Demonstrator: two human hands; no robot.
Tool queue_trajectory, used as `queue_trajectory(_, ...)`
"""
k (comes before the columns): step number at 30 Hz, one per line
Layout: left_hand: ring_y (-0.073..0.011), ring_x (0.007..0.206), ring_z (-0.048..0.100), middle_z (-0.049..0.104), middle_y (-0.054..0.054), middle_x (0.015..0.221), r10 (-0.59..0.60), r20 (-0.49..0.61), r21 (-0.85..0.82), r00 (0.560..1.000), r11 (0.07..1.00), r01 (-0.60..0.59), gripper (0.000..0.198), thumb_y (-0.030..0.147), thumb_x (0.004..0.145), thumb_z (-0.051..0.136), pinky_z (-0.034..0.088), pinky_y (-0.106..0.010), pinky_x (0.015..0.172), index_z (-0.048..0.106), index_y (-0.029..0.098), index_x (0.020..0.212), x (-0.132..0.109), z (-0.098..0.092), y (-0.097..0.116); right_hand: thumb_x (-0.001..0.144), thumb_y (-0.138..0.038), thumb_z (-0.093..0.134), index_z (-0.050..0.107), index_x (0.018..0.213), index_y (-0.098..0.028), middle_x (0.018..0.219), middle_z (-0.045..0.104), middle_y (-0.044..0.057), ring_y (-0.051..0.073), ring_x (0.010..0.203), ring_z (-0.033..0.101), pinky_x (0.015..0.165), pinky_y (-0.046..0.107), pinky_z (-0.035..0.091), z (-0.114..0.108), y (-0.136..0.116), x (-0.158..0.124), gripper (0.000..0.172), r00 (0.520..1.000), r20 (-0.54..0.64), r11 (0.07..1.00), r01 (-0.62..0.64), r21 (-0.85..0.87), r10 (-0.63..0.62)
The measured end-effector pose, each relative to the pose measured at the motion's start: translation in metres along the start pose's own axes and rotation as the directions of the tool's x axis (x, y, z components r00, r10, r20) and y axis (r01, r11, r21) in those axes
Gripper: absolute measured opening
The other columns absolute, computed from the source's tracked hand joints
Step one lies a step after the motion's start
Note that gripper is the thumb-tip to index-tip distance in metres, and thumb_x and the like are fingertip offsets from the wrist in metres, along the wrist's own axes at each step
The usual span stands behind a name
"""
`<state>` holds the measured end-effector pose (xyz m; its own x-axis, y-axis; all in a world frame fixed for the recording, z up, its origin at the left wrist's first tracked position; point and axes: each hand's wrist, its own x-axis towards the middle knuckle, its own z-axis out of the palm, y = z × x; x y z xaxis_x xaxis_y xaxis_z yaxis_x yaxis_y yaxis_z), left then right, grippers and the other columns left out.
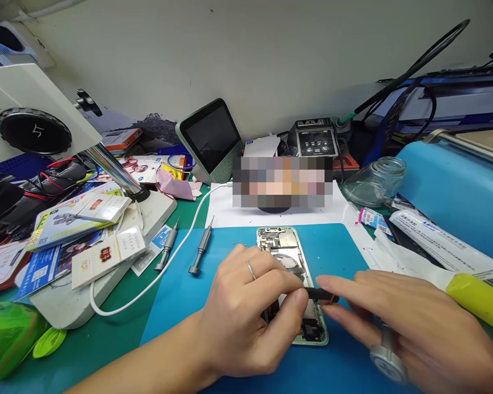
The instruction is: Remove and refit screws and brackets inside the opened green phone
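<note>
Opened phone (288,257) is lying beneath and just beyond the left hand (250,312), likely feeling light and stiff, its rim offering safer hold than its fragile innards. Left thumb and forefinger are pinching a black part (321,294), probably delicate, best taken by its ends. The right hand (414,320) is bracketing its other end, contact unclear, while also cradling a grey tool (388,362).

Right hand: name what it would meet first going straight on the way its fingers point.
The right hand would likely meet the small black strip first, then the left hand pinching its other end. Depth, and whether the right hand touches the strip, is unclear.
</note>
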<state>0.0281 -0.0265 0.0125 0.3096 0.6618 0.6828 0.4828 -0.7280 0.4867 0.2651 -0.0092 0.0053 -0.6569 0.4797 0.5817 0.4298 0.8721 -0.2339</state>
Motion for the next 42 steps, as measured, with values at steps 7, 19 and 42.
queue_trajectory(7, -0.0115, 0.066, 0.057, 0.07, -0.001, 0.077, 0.012, 0.003, 0.035, 1.0, 0.999, -0.012, 0.014, 0.017, 0.097, 0.054, 0.038, -0.032, 0.064, 0.067, 0.016, 0.09, 0.0015, -0.0014, 0.0004, 0.102, -0.019, 0.057, 0.064, 0.125, -0.016, 0.082, 0.068, -0.001, 0.007, 0.068, 0.064, 0.064, 0.022, 0.051, -0.0007, 0.0021, 0.0008, 0.024, 1.0, 0.005, 1.0, -0.011, -0.01, 0.011)
queue_trajectory(19, -0.0146, 0.076, 0.067, 0.076, -0.004, 0.091, 0.028, 0.072, 0.054, 0.997, 0.998, -0.031, 0.015, 0.022, 0.097, 0.059, 0.046, -0.034, 0.071, 0.07, 0.016, 0.106, 0.0004, -0.0032, -0.0039, 0.102, -0.025, 0.058, 0.067, 0.123, -0.017, 0.085, 0.072, 0.0, 0.009, 0.067, 0.067, 0.061, 0.022, 0.053, -0.0025, 0.0033, 0.0008, 0.024, 0.999, 0.017, 0.999, -0.037, -0.012, 0.037)
queue_trajectory(42, -0.015, 0.075, 0.064, 0.076, -0.004, 0.092, 0.005, 0.096, 0.038, 0.995, 0.999, -0.009, 0.011, 0.02, 0.097, 0.061, 0.041, -0.034, 0.072, 0.071, 0.016, 0.1, -0.0012, -0.0039, -0.0062, 0.103, -0.029, 0.058, 0.067, 0.116, -0.019, 0.086, 0.073, -0.001, 0.008, 0.069, 0.068, 0.069, 0.02, 0.055, -0.007, 0.0029, 0.0039, 0.02, 0.999, 0.02, 0.998, -0.047, -0.036, 0.048)
